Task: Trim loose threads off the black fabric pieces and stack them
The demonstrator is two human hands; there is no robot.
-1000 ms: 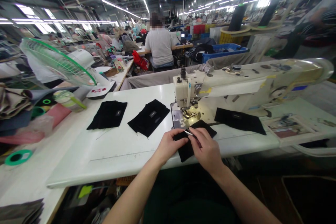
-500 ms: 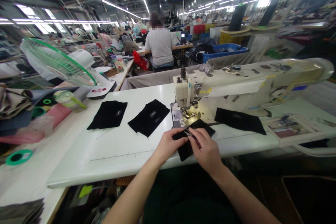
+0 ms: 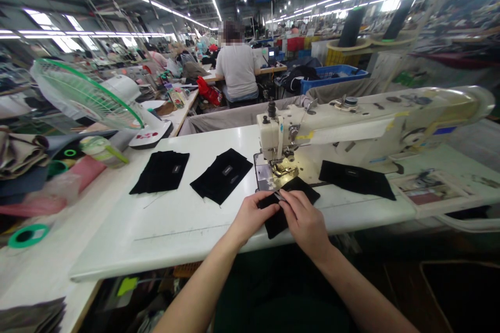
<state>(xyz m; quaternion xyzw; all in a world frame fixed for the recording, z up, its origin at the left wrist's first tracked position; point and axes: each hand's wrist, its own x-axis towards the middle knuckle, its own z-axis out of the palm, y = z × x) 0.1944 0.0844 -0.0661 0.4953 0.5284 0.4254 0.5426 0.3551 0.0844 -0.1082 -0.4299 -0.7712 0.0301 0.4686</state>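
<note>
My left hand (image 3: 253, 216) pinches a black fabric piece (image 3: 276, 225) between thumb and fingers, in front of the sewing machine's needle area (image 3: 285, 167). Close against it, my right hand (image 3: 305, 218) is closed on a slim, pointed metal tool (image 3: 278, 195); its exact kind is hard to make out. The tool's tip is at the fabric between both hands. Part of the black fabric lies beyond my fingers, near the machine bed. My fingers hide the middle of the piece.
Black fabric stacks with small labels, one at far left (image 3: 160, 173) and one nearer (image 3: 222, 176), lie on the white table (image 3: 172, 223). Another black piece (image 3: 357, 179) lies right of the needle. A fan (image 3: 94, 93) stands left; a parts tray (image 3: 433, 192) is at right. A person (image 3: 237, 70) sits ahead.
Almost nothing differs. My right hand has shifted very slightly, and both hands stay together at the fabric.
</note>
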